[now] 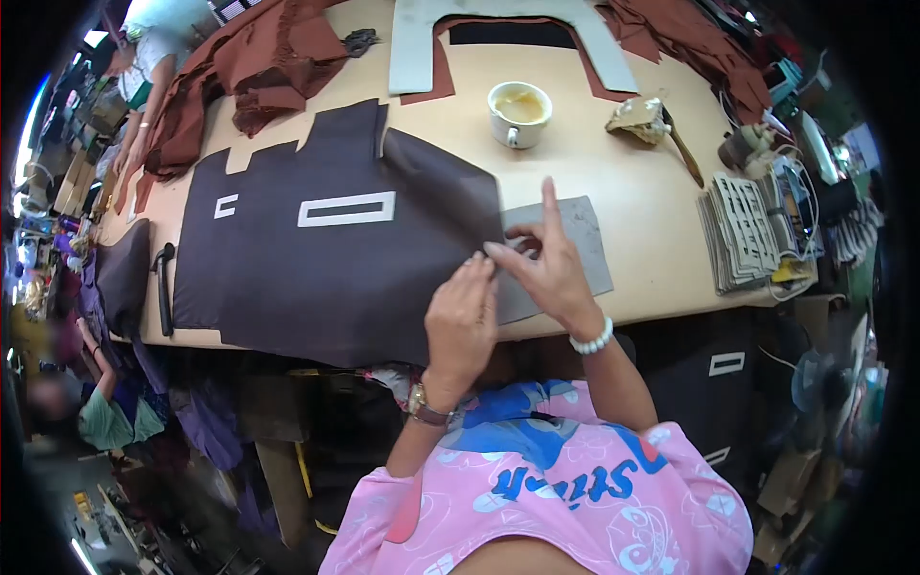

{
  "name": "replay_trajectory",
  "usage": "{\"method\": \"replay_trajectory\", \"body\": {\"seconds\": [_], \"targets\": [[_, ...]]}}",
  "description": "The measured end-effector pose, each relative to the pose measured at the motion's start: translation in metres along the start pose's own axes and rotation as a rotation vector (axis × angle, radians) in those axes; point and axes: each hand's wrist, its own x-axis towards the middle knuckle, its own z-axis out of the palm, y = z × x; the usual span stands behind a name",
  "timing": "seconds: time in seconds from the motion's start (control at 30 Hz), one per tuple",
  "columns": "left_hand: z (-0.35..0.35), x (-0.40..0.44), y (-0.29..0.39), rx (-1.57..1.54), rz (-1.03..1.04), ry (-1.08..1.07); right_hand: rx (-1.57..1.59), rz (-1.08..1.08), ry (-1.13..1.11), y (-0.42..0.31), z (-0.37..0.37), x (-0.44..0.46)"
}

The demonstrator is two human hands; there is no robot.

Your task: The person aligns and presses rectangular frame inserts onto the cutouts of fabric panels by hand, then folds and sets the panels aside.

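A large dark brown sheet (pixel 326 268) with two white rectangular outlines lies on the table, its right part raised. My left hand (pixel 462 321), with a watch at the wrist, rests at the sheet's right edge, fingers together; whether they pinch the edge is unclear. My right hand (pixel 548 264), with a beaded bracelet, has its index finger stretched out, while thumb and other fingers curl at the same edge. Beneath the right hand lies a grey rectangular piece (pixel 586 240). A white cup (pixel 520 115) with yellowish contents stands beyond the hands.
A hammer-like tool (pixel 165 287) lies left. A brush (pixel 682 149) lies by a crumpled lump (pixel 638 120). Stacked cut-out pieces (pixel 740 235) stand right. Reddish-brown material (pixel 278 62) and a white U-shaped board (pixel 412 48) are at the back. Other people are at the left.
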Motion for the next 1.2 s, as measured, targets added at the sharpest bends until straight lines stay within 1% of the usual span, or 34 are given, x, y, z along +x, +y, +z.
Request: {"method": "replay_trajectory", "body": {"seconds": [0.07, 0.2, 0.23, 0.27, 0.3, 0.33, 0.4, 0.43, 0.47, 0.53, 0.6, 0.7, 0.73, 0.83, 0.9, 1.0, 1.07, 1.1, 1.17, 1.2], "targets": [[0.008, -0.005, 0.022, -0.089, 0.031, -0.064, -0.042, 0.031, 0.012, 0.005, -0.003, 0.01], [0.022, -0.022, 0.039, -0.327, 0.123, -0.315, -0.02, 0.041, 0.142, 0.034, -0.028, 0.006], [0.023, -0.022, 0.043, -0.398, 0.141, -0.379, -0.065, 0.032, 0.153, 0.042, -0.04, 0.0], [0.02, -0.019, 0.045, -0.369, 0.167, -0.357, -0.111, 0.021, 0.163, 0.05, -0.054, -0.007], [0.016, -0.013, 0.043, -0.341, 0.191, -0.332, -0.095, 0.053, 0.148, 0.056, -0.068, -0.015], [0.011, -0.007, 0.04, -0.312, 0.213, -0.306, -0.084, 0.036, 0.127, 0.072, -0.082, -0.022], [0.004, 0.003, 0.026, -0.192, 0.128, -0.225, -0.136, 0.058, 0.108, 0.094, -0.108, -0.035], [0.004, 0.006, 0.013, -0.087, 0.125, -0.154, -0.114, 0.088, 0.092, 0.098, -0.12, -0.039], [0.001, 0.009, 0.005, 0.013, 0.044, -0.14, -0.091, 0.118, 0.074, 0.101, -0.131, -0.042], [-0.003, 0.014, -0.011, 0.198, 0.035, -0.13, -0.043, 0.156, 0.048, 0.109, -0.149, -0.045], [-0.003, 0.026, -0.016, 0.212, 0.051, -0.123, 0.009, 0.171, 0.032, 0.119, -0.161, -0.042], [0.02, 0.057, -0.021, 0.167, 0.194, -0.101, -0.03, 0.194, 0.02, 0.123, -0.164, -0.036], [0.033, 0.07, -0.024, 0.153, 0.175, -0.165, -0.033, 0.195, 0.021, 0.124, -0.162, -0.037], [0.068, 0.102, -0.028, 0.151, 0.132, -0.336, 0.195, 0.215, 0.09, 0.13, -0.156, -0.042], [0.083, 0.113, -0.023, 0.206, 0.11, -0.423, 0.146, 0.193, 0.125, 0.132, -0.154, -0.045], [0.09, 0.119, -0.023, 0.123, 0.069, -0.507, 0.144, 0.185, 0.163, 0.131, -0.151, -0.048], [0.093, 0.121, -0.024, 0.039, -0.014, -0.538, 0.082, 0.183, 0.173, 0.13, -0.15, -0.047], [0.094, 0.122, -0.025, -0.002, -0.056, -0.548, 0.114, 0.194, 0.171, 0.129, -0.151, -0.046], [0.096, 0.125, -0.027, -0.041, -0.068, -0.516, 0.179, 0.212, 0.167, 0.127, -0.15, -0.043], [0.098, 0.127, -0.027, -0.062, -0.073, -0.501, 0.153, 0.194, 0.159, 0.129, -0.151, -0.04]]}}
